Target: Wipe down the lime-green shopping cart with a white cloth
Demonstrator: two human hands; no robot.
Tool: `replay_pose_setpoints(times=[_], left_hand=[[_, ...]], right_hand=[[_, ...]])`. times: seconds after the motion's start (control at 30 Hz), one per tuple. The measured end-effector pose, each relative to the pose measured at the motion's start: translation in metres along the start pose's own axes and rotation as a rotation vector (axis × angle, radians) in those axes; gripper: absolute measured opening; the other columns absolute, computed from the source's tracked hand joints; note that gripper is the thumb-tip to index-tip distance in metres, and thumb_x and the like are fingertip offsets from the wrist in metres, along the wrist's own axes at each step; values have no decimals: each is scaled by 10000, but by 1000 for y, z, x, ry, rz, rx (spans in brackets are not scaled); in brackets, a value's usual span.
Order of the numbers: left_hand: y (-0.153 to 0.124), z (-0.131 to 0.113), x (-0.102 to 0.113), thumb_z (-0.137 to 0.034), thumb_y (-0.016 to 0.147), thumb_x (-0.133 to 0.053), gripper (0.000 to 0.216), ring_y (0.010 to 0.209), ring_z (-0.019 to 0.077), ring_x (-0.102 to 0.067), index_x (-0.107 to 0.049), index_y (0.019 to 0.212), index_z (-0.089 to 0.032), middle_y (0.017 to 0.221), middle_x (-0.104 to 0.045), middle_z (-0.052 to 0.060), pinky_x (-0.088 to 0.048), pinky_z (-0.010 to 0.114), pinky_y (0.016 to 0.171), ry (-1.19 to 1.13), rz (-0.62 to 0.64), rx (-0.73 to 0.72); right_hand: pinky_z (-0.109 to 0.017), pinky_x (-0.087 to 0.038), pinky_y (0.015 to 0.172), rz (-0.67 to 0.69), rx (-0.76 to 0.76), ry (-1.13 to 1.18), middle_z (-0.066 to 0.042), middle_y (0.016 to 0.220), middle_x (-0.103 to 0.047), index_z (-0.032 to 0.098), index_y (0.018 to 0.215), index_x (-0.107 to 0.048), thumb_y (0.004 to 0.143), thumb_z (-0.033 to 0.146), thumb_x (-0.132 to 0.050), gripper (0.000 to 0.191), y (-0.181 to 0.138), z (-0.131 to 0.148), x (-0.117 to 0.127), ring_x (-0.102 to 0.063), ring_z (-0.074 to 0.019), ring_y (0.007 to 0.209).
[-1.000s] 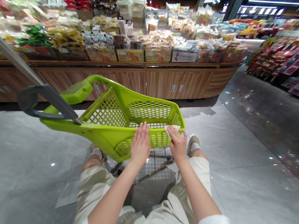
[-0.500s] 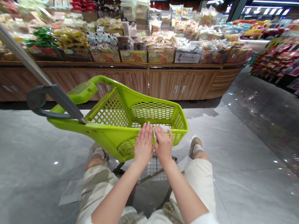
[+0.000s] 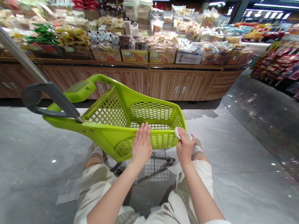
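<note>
A lime-green plastic shopping cart point(image 3: 101, 135) with a mesh basket stands sideways in front of me, its handle end to the left. My left hand point(image 3: 142, 144) lies with fingers stretched out on the near side of the basket, fingertips at the rim. At the basket's right front corner, my right hand point(image 3: 185, 146) presses a white wipe point(image 3: 177, 132) against the rim, its fingers curled over it. Whether the wipe is paper or cloth I cannot tell. Through the mesh, the basket floor shows no goods.
A wooden display counter point(image 3: 170, 85) piled with packaged snacks runs behind the cart. A grey metal pole with a curved plastic end point(image 3: 37, 96) slants in from the left by the cart handle. Racks of goods point(image 3: 275, 63) stand at the right. Shiny grey tiles point(image 3: 247, 170) cover the floor.
My right hand has slid right along the near rim with the white wipe, from beside my left hand to the front corner. The left hand has barely moved.
</note>
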State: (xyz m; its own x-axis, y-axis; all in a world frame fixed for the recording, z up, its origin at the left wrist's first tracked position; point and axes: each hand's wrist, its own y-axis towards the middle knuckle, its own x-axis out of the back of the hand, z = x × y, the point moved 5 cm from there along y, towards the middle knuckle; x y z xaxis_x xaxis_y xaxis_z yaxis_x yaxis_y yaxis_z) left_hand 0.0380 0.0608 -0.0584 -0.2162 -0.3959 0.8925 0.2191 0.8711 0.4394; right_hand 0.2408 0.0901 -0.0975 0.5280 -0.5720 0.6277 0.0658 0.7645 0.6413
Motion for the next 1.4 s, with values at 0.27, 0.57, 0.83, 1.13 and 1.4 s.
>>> replay_pose_setpoints(times=[0.27, 0.57, 0.83, 1.13, 1.4], left_hand=[[1, 0, -1, -114, 758, -510, 857, 1537, 268, -56, -172, 1540, -23, 1640, -202, 181, -178, 472, 1248, -5, 22, 12], [-2, 3, 1, -115, 779, -500, 852, 1538, 259, -79, -148, 1551, -34, 1640, -219, 160, -181, 458, 1250, 2, -9, -28], [-1, -1, 1, -115, 764, -511, 857, 1537, 280, -56, -163, 1538, 5, 1636, -210, 188, -153, 461, 1256, 5, 2, 0], [-1, 1, -1, -125, 802, -496, 786, 1535, 280, -84, -219, 1528, -6, 1630, -222, 198, -182, 468, 1249, 48, 2, -17], [-2, 3, -1, -108, 766, -499, 862, 1537, 271, -77, -146, 1547, -13, 1639, -213, 173, -173, 459, 1251, 13, -11, -21]], right_hand=[[-456, -144, 1173, 136, 153, 47, -54, 1365, -627, 236, 1368, -538, 786, 18, -411, 634, 7, 93, -28, -527, -195, 1291], [-465, -132, 1141, 234, 304, -16, -43, 1393, -608, 280, 1427, -484, 765, -13, -365, 733, 7, 16, 0, -534, -188, 1296], [-486, -191, 1112, -6, -8, -70, -72, 1360, -633, 248, 1365, -554, 719, -10, -362, 721, -1, -10, 2, -548, -217, 1296], [-455, -110, 1175, 172, 236, 42, -60, 1437, -568, 244, 1434, -469, 800, 2, -384, 684, 1, 111, -31, -470, -179, 1369], [-490, -119, 1148, 73, 95, -127, -63, 1429, -574, 284, 1428, -480, 742, -11, -377, 753, -3, -17, 10, -506, -189, 1341]])
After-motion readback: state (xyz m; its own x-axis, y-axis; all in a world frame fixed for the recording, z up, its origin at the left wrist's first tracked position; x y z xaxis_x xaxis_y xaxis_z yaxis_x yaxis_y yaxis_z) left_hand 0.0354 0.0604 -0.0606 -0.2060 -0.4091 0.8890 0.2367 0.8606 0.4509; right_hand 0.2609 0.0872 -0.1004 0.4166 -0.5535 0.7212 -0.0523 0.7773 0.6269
